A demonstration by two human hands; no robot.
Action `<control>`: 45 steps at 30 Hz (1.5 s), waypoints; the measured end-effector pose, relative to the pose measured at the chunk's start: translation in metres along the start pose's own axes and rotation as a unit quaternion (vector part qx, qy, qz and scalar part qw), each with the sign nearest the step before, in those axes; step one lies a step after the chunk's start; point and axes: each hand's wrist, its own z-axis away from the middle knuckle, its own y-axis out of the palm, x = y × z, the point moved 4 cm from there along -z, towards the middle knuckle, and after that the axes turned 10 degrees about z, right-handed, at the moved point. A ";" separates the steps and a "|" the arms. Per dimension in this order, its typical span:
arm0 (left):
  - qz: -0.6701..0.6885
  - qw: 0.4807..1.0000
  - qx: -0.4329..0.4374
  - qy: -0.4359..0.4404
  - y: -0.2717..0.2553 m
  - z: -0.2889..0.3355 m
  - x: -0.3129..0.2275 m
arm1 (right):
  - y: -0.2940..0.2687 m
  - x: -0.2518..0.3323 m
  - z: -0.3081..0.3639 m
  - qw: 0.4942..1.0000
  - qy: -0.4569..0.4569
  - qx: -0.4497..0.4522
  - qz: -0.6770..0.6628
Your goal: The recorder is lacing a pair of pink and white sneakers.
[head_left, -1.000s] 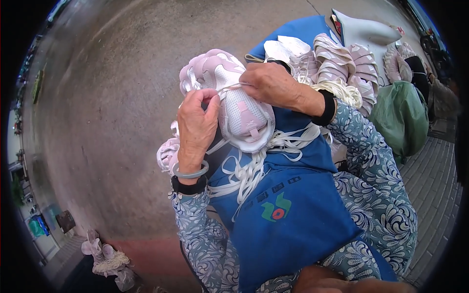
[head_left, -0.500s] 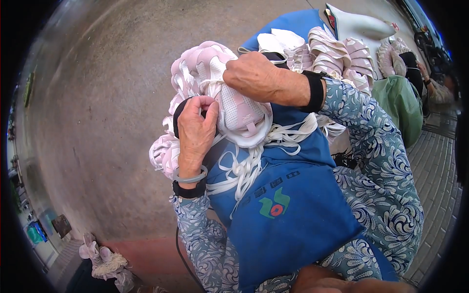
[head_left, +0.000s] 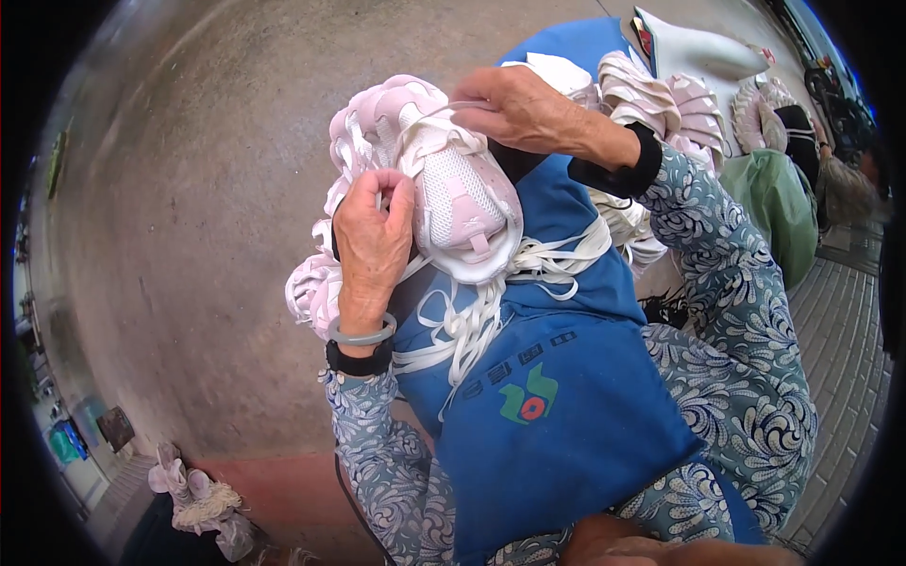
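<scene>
A pink and white shoe upper (head_left: 460,203) with a mesh front lies over my lap, at the end of a stack of similar uppers (head_left: 373,111). My right hand (head_left: 528,108) is closed above its far right side, pinching a white shoelace (head_left: 425,121) that stretches left to the upper. My left hand (head_left: 373,241) is closed in a pinch at the upper's left edge; what lies between its fingertips, if anything, is hidden. A bunch of loose white shoelaces (head_left: 472,325) hangs over the blue apron (head_left: 566,424) just below the upper.
More stacked pink uppers (head_left: 694,104) lie at the far right, beside a white boot (head_left: 698,47). A green bag (head_left: 769,198) stands right of my right arm. Another person (head_left: 849,184) sits at the right rim. More uppers (head_left: 193,486) lie at lower left.
My right hand has moved right and upward, away from the upper, drawing the shoelace out with it. My left hand has shifted only slightly and stays pinched at the upper's left edge.
</scene>
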 end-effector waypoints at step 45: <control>-0.020 0.991 0.020 -0.129 -0.009 -0.015 0.020 | 0.021 -0.021 0.035 0.997 -0.023 -0.056 -0.041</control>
